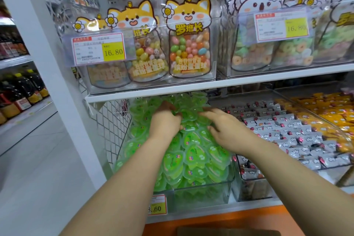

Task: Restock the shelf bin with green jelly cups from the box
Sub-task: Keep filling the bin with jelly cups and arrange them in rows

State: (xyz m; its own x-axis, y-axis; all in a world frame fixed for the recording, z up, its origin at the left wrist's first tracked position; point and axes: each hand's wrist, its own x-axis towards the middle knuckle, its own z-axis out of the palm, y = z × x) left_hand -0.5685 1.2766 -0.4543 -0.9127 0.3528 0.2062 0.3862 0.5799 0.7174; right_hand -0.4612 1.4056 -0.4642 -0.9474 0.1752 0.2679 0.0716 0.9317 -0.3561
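Observation:
A clear plastic shelf bin (201, 191) on the lower shelf is heaped with green jelly cups (193, 157), piled up to the shelf above. My left hand (164, 120) lies on the upper middle of the heap, fingers curled down among the cups. My right hand (224, 128) rests beside it to the right, fingers spread over the cups. Whether either hand grips a cup is hidden. A brown edge at the bottom may be the box (226, 232).
Right of the bin stands a clear bin of grey wrapped sweets (287, 132), then yellow packets (335, 109). The upper shelf edge (191, 87) hangs close above my hands, with candy bags (189, 44) on it. A wire mesh panel (113, 122) is at left. A price tag (158, 205) is in front.

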